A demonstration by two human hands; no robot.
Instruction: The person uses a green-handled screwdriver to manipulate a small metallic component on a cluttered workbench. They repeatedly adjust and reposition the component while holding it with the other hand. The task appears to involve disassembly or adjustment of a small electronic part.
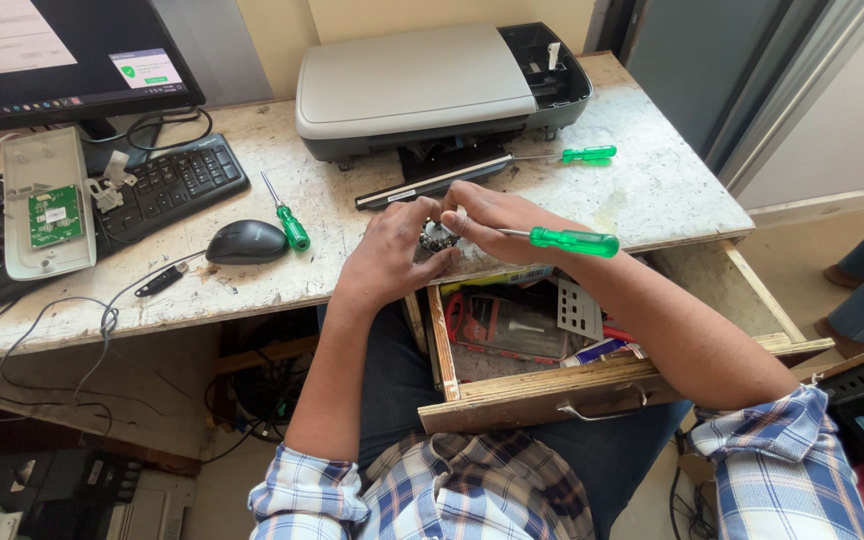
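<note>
**A:** We are looking down at the worktop, and both hands are meeting right at its front edge, just in front of the grey printer. What are we seeing in the left hand?

**B:** We are seeing it curling closed around a small dark metal part, gripping it from the left side. The part is sitting between the two hands, held just above the worktop's edge, in front of the printer's black front strip.

**A:** And the right hand?

**B:** It is closing its fingers on a green-handled screwdriver, with the handle sticking out to the right of the hand. The tip is hidden among the fingers, so we cannot tell exactly where it is touching the part.

**A:** We are also spotting two more screwdrivers with green handles.

**B:** Yes, one screwdriver is lying just to the right of the printer's front, and a smaller one is lying to the left of the printer, next to the black mouse.

**A:** Further left of the printer?

**B:** A black keyboard is lying under the monitor, and a pale opened casing with a green circuit board is resting beyond it.

**A:** And below the hands?

**B:** A wooden drawer is hanging open in front of the printer, under the worktop's edge, holding assorted packets and tools.
</note>
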